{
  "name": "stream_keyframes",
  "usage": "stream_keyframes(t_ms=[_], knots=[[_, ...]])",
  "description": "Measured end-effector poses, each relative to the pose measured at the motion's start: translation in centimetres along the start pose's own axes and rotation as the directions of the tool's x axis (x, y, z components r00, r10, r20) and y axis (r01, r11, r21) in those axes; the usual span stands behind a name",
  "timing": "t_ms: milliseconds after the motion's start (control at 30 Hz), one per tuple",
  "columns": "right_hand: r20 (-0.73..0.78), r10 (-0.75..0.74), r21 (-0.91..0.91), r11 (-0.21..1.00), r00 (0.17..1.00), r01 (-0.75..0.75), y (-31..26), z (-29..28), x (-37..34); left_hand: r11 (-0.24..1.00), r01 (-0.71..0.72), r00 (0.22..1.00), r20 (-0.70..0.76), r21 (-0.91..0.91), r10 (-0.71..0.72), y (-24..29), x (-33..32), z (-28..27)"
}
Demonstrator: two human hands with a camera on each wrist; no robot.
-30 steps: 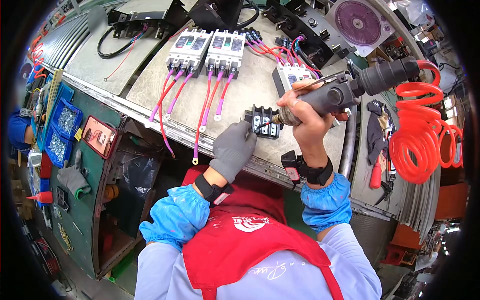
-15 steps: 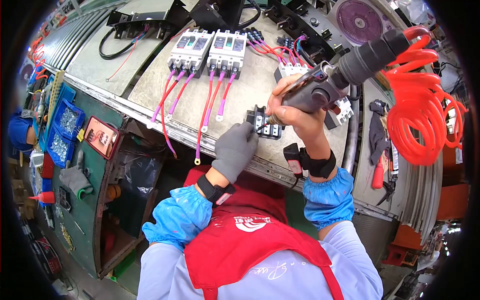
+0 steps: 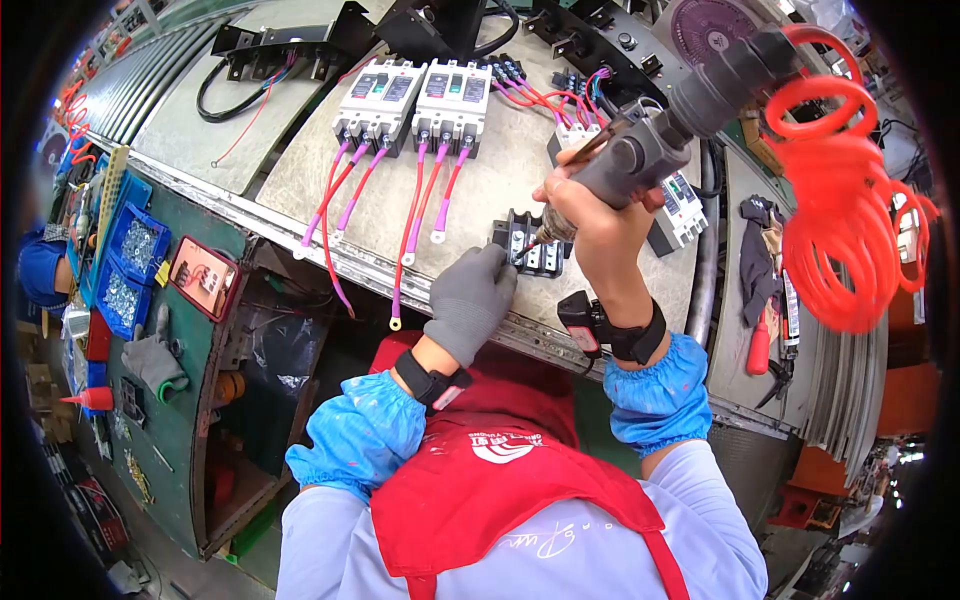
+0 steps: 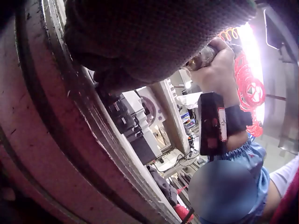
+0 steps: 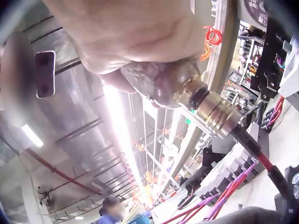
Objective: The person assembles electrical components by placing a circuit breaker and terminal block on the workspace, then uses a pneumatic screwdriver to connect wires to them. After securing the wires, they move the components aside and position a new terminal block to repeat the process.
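A black terminal block (image 3: pixel 535 244) lies near the table's front edge. The gloved left hand (image 3: pixel 472 305) rests against its left side, fingertips at the block's corner. The bare right hand (image 3: pixel 605 225) grips a dark air screwdriver (image 3: pixel 640 155), whose bit slants down onto the block. In the right wrist view the brass chuck (image 5: pixel 218 113) and bit (image 5: pixel 266 163) point at the block's edge, the right hand (image 5: pixel 135 37) above. The left wrist view shows the glove (image 4: pixel 154 42) close up; its fingertips are hidden there.
Two white breakers (image 3: pixel 452 105) with red and purple cables stand left of the block; another breaker (image 3: pixel 680 215) lies right of it. A red coiled hose (image 3: pixel 845 220) hangs at the right. Black brackets (image 3: pixel 600 50) line the back. Cables overhang the front edge.
The screwdriver's rear end has swung back and to the left, uncovering the breaker at the right. The hose has shifted with it. The left hand has stayed nearly still at the block.
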State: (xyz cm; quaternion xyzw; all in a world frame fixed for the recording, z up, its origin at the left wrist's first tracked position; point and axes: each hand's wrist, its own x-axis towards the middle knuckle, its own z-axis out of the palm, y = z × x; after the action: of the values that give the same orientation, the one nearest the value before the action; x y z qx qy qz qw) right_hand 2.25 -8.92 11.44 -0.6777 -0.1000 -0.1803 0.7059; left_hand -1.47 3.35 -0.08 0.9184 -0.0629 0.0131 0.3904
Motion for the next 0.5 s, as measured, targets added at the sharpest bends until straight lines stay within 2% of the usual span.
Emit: stream_keyframes(t_ms=[67,100,167,200,300,333,367,433,467,500], knots=[[0.091,0.018,0.012,1.0,0.996,-0.019,0.3,-0.6,-0.2,1.0,-0.002,1.0,-0.004,-0.001,0.002,-0.1,0.0,0.1],[0.247,0.02,0.087,0.995,0.969,-0.042,0.5,-1.3,0.1,1.0,-0.004,1.0,-0.005,0.0,0.004,-0.1,-0.1,0.1],[0.533,-0.017,0.219,0.969,0.846,-0.118,1.0,-2.5,1.3,1.0,-0.014,1.0,-0.019,-0.003,0.014,-0.2,-0.1,0.2],[0.575,-0.013,0.181,0.977,0.818,-0.111,1.2,-2.8,1.6,1.0,-0.02,0.999,-0.028,-0.005,0.02,-0.2,-0.1,0.2],[0.772,-0.064,0.221,0.96,0.633,-0.172,1.3,-3.3,2.9,1.0,-0.021,1.0,-0.009,0.022,0.021,0.0,0.0,0.0],[0.763,-0.042,0.224,0.953,0.645,-0.202,1.4,-3.3,2.9,1.0,-0.018,1.0,-0.01,0.008,0.018,0.0,0.0,0.1],[0.651,0.007,0.199,0.963,0.759,-0.179,1.4,-3.1,2.6,1.0,-0.015,1.0,-0.012,-0.005,0.015,-0.1,0.0,0.3],[0.379,0.087,0.15,0.977,0.921,-0.154,1.2,-1.8,1.3,1.0,-0.016,1.0,-0.023,0.004,0.016,-0.2,0.0,0.3],[0.201,0.045,0.093,0.994,0.979,-0.065,0.6,-0.8,0.9,1.0,-0.018,0.999,-0.029,0.024,0.019,-0.1,-0.1,0.4],[0.09,0.05,0.09,0.994,0.995,-0.058,0.6,-0.4,0.7,0.999,-0.021,0.999,-0.034,0.043,0.022,-0.1,-0.2,0.4]])
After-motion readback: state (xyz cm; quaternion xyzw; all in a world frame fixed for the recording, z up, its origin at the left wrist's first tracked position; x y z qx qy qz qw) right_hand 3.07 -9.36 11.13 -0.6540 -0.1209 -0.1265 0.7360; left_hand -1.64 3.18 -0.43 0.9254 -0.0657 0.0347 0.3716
